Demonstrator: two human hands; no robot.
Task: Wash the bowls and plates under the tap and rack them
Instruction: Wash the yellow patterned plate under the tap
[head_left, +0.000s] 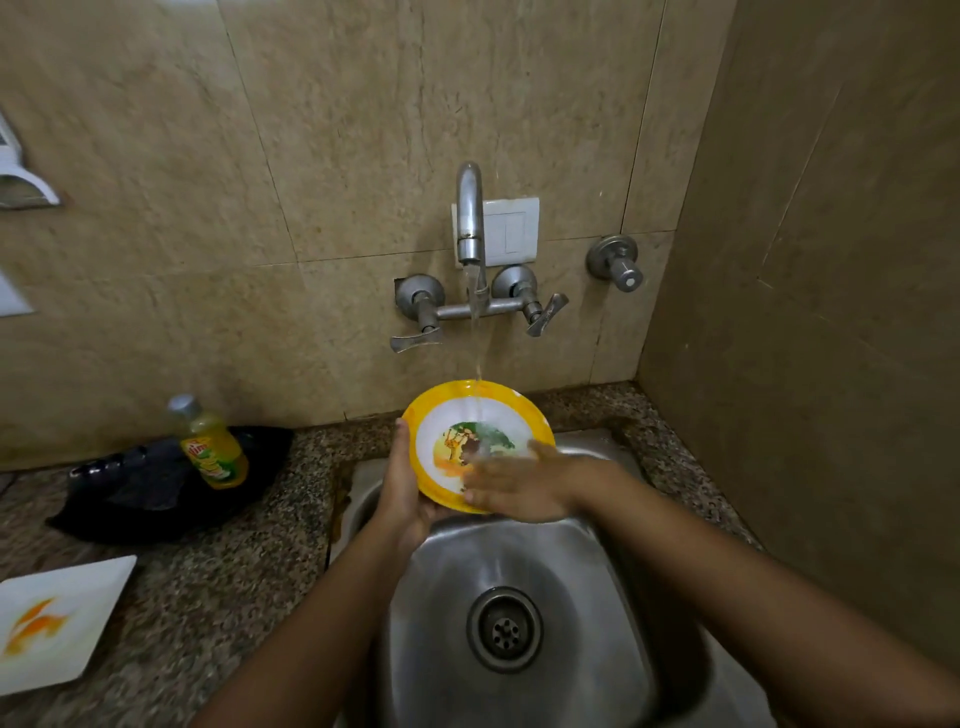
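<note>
Water from the tap (470, 218) is hitting the yellow-rimmed bowl (480, 415), which is held tilted over the far edge of the sink (587, 597). The left hand (402, 483) is clamped on the bowl's left rim and underside, thumb up along the edge. The right hand (514, 488) isn't gripping anything, it's lying flat and open on the inside of the bowl, looks like rubbing, and it's a bit blurred.

My guess is the bowl is light, stiff plastic or melamine, so no real weight, but wet and maybe soapy means slippery. I'd hold it by the rim with fingers wrapped under, not pinch the slick inner face.

A white square plate (57, 623) with orange smears sits on the table at near left, well apart from the sink, seemingly unwashed. A dish soap bottle (213, 447) stands further back on a black bag (156, 483). No rack in view.
</note>
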